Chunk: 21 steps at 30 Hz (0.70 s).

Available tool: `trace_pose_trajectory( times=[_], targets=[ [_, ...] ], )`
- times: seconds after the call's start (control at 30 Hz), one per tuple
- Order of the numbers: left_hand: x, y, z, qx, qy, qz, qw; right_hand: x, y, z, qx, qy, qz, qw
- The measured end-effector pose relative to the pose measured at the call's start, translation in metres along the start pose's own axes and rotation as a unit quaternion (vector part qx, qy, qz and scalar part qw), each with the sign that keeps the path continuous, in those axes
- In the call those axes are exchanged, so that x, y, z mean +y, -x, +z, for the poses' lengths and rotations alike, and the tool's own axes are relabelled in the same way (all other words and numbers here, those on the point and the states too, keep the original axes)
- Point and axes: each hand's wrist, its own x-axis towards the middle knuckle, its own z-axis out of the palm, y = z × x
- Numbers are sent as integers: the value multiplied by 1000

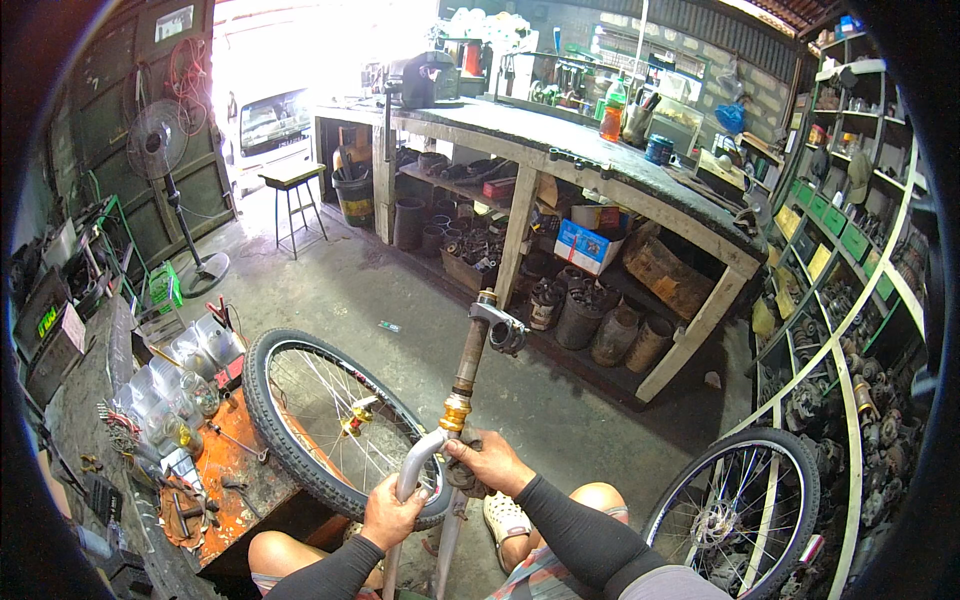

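A silver bicycle fork [412, 462] stands upright between my knees, its curved leg running down toward me. My left hand [393, 512] is wrapped around that leg. Just below the gold headset ring [455, 412], my right hand [495, 462] presses a dark, crumpled rag [466, 478] against the fork crown; its fingertips are partly hidden. Above the ring rises a brownish steerer tube [469, 357], with a stem clamp [500, 328] at its top. Close by on the left, a bicycle wheel [262, 385] leans against a low orange-topped bench.
Hand tools lie on the orange bench top [232, 452] beside clear plastic containers [205, 345]. Another wheel with a disc rotor [715, 528] leans against the parts shelves at right. A long workbench [470, 125] crosses the back, cans and boxes beneath it. A stool [291, 178] and a standing fan [160, 145] are farther off.
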Motion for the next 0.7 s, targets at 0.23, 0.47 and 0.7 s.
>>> trace_pose_trajectory(
  times=[0.23,0.47,0.7],
  targets=[
    [2,0,-1,1,9,-5,1000,-3,0,0,-11,15,30,999],
    [1,0,-1,3,-21,9,1000,-3,0,0,-8,9,17,1000],
    [1,-1,0,9,-20,20,1000,0,0,1,-4,1,20,1000]
  ],
)
